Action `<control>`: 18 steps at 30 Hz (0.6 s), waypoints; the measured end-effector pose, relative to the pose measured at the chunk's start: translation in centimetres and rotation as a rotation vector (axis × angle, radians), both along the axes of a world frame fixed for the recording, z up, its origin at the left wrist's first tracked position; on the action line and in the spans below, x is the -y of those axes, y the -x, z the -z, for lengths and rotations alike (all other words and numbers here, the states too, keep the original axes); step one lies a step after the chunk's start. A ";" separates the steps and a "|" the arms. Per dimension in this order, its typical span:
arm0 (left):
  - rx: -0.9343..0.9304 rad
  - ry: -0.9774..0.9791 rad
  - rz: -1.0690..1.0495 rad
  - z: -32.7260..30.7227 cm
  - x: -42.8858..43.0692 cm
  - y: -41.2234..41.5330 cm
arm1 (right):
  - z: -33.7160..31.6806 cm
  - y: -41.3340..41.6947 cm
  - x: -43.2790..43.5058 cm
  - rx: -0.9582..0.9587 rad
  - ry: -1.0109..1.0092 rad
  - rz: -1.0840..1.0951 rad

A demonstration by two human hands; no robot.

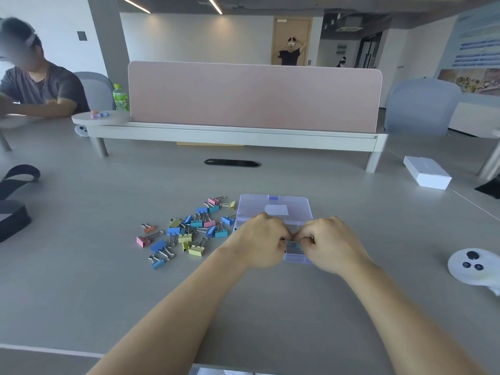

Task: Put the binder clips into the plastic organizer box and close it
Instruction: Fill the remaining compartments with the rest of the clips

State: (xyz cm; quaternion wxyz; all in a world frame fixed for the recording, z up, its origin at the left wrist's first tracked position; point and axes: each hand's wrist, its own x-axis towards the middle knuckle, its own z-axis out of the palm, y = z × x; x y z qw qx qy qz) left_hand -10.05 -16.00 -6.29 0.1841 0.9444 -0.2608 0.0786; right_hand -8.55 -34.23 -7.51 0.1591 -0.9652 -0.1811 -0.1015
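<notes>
Clips [189, 234]: heaped loose just left of the grip, open box [273, 205] directly beneath; curled left hand [261, 240] and right hand [331, 243] tip to tip on something too hidden to name; risked a springy clip flicking wide of the box.

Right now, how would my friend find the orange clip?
Start at the clear plastic box on the grey table. Left of it lies a scatter of coloured binder clips. The orange clip sits apart at the pile's left edge, the only orange one there.
</notes>
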 end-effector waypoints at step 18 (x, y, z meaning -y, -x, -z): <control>-0.302 -0.223 -0.493 -2.1 -14.9 2.8 | 0.3 0.8 -1.0 -0.164 -0.250 -0.111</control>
